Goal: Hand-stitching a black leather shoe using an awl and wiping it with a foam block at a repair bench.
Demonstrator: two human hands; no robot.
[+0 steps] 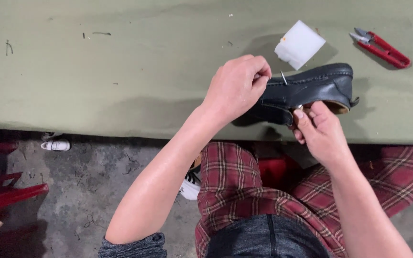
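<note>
- Your left hand (237, 86) pinches a needle (283, 77) above the dark shoe (311, 86).
- Your right hand (319, 129) grips the shoe's near edge.
- White block (299, 44) and red snips (382, 47) lie on the table (120, 71).

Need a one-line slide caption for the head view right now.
Left hand pinches a needle above a black leather shoe that the right hand steadies on a green-covered table.

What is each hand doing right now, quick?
Left hand: closed, fingertips pinching a needle at the black shoe.
Right hand: closed, gripping the shoe's near edge on the green table.
</note>
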